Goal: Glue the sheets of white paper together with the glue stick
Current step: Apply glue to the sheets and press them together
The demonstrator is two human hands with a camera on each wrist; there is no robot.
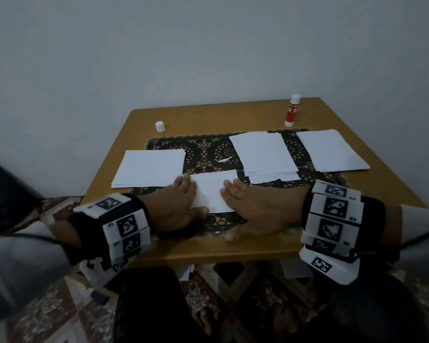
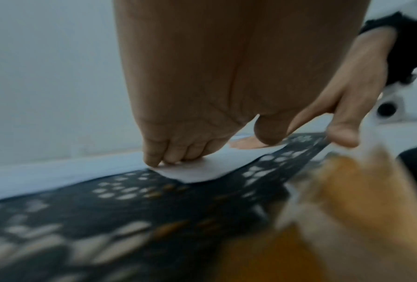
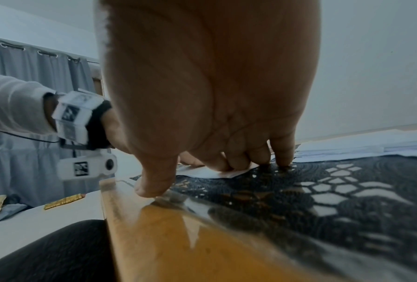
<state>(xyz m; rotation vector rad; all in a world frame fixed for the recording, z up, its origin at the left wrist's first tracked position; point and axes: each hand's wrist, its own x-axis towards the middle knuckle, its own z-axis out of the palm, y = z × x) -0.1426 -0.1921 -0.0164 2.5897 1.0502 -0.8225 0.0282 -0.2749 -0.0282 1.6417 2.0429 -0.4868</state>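
the sheet being glued (image 1: 214,191) lies on the black lace mat (image 1: 208,152) near the front edge of the wooden table (image 1: 208,248), and it is pressed flat from both sides: the left hand (image 1: 181,204) is laid on its left end and the right hand (image 1: 248,206) on its right end, both with fingers straight and together, nothing being gripped. the glue stick (image 1: 292,110) is stood upright and uncapped at the far right of the table, well apart from the hands, and its cap (image 1: 160,126) is left at the far left. three stacks of white paper are spread across the mat, the left stack (image 1: 149,168) lying just beside the left fingertips. several risks can be judged from here: if pressure is uneven, or the hands are slid apart, the layers could be shifted out of line or wrinkled over the bumpy lace; squeezed-out glue could be stuck to the mat or carried onto the neighbouring stack; the open glue could be dried out; and the upright stick could be toppled by a careless reach
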